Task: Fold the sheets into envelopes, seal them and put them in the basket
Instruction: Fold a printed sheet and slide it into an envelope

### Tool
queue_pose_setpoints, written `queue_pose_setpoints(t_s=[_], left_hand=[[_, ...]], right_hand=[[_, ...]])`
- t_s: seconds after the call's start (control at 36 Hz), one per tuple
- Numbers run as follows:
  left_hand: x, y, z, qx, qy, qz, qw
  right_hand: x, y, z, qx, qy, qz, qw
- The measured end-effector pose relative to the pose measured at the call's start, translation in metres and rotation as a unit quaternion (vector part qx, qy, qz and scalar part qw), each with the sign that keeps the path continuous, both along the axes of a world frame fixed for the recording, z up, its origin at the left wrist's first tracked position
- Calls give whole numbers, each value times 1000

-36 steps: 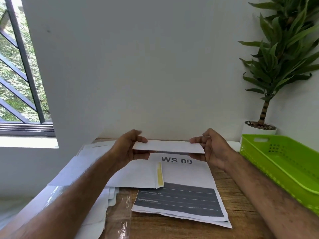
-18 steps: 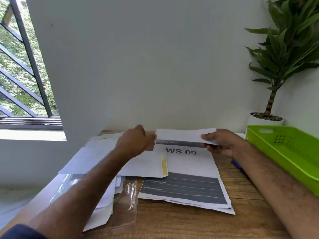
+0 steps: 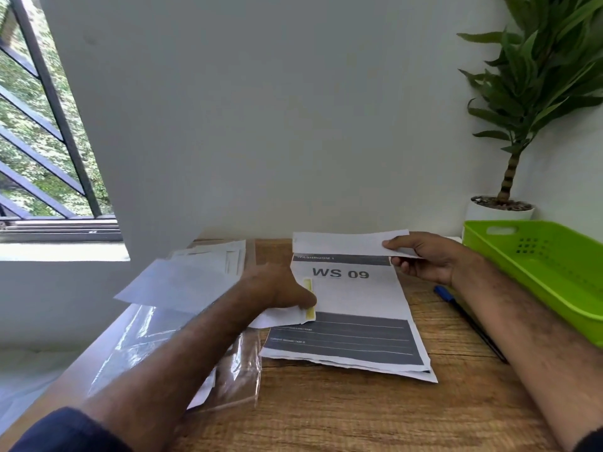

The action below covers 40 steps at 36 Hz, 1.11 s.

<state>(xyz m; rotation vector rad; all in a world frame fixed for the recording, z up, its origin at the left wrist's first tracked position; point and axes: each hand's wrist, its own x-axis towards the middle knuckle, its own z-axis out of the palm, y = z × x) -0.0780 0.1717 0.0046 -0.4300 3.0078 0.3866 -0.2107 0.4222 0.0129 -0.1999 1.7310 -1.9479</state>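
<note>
The folded sheet (long axis left-right) is pinched by the right hand, and the envelope just left is touched by the left hand, grip indiscernible.

Navy sleeves (dark, plain) top bare forearms.

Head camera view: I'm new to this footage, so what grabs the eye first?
The bold WS 09 sheet lies centre-frame. Above its far edge the right hand pinches a folded sheet, while the left hand touches an envelope with a yellow strip. A bright green basket sits at the right.
</note>
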Motion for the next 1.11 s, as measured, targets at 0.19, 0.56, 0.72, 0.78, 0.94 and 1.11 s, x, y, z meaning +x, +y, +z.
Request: queue_pose_setpoints(t_s=[0.19,0.56,0.72,0.78,0.94,1.11], left_hand=[[-1,5,-3,-27,-1,-13,1000],[-7,-15,10,136,31,16,990],[-8,-23,13,183,2,6,983],[-6,-25,14,197,-10,-2,980],[-5,-30,15,218,-25,-20,976],[-6,-24,13,167,39,-40,984]], right_hand=[[1,6,3,-1,-4,14,1000],[3,19,4,144,21,76,986],[2,11,7,204,44,75,975],[1,9,7,214,59,56,974],[4,-2,13,201,97,8,975],[25,-35,12,204,150,-58,966]])
